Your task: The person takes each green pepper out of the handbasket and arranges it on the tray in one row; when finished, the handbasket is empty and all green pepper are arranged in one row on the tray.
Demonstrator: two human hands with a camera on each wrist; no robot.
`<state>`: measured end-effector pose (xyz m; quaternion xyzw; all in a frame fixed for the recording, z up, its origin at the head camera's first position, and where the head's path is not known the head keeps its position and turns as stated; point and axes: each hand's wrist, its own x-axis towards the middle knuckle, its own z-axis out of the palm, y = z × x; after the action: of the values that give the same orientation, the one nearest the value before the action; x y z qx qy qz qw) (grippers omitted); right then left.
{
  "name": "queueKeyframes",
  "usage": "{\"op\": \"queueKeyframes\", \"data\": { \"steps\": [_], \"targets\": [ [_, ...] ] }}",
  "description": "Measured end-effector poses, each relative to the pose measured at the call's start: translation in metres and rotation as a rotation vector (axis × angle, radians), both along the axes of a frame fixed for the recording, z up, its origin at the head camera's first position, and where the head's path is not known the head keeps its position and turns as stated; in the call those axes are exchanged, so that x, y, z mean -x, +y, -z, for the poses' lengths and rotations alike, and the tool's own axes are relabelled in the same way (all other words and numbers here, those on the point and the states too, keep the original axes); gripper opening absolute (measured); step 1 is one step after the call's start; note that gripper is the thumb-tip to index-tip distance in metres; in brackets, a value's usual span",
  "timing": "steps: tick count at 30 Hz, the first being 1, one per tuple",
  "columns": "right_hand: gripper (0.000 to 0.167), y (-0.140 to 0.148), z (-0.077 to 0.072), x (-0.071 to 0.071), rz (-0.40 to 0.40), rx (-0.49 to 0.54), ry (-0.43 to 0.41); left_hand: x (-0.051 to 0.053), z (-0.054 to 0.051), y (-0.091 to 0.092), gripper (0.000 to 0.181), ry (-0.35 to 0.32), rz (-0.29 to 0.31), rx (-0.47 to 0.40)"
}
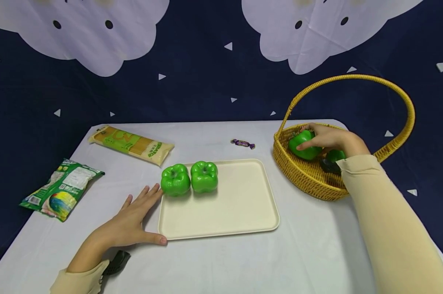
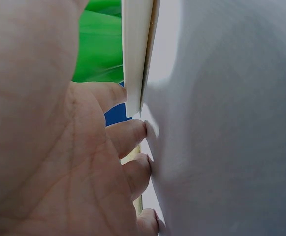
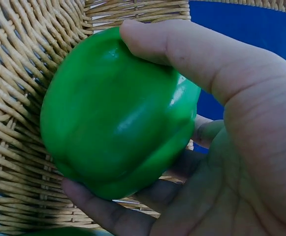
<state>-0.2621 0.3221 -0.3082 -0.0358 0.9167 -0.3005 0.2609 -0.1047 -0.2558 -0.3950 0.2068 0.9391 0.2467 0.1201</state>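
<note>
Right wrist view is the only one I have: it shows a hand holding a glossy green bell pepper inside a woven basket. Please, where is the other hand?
Observer: The left hand is spread at the left edge of a cream rectangular tray.
Operator: Does this tray carry anything?
Observer: Yes, two glossy green bell peppers stand side by side in its far left part.
Operator: And beyond it?
Observer: A small purple twist-wrapped candy.

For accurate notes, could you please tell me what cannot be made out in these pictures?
- Head view: the other green thing in the basket, partly hidden by the right hand and black wrist camera.
- Head view: print on the candy, too small to read.
- Left wrist view: the pepper, cut off by the top edge and partly behind the left hand.
- Right wrist view: part of the right hand, behind the held pepper.
</note>
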Motion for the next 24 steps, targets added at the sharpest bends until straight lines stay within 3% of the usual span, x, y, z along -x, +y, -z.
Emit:
{"op": "queueKeyframes", "data": {
  "steps": [11, 24],
  "targets": [
    [0.074, 0.0, -0.004, -0.005, -0.059, -0.069, 0.182, -0.001, -0.001, 0.0, 0.141, 0.011, 0.006, -0.007],
    [0.079, 0.002, -0.021, -0.025, -0.069, -0.083, 0.285, -0.001, 0.0, -0.001, 0.142, 0.009, 0.005, -0.011]
  ]
}}
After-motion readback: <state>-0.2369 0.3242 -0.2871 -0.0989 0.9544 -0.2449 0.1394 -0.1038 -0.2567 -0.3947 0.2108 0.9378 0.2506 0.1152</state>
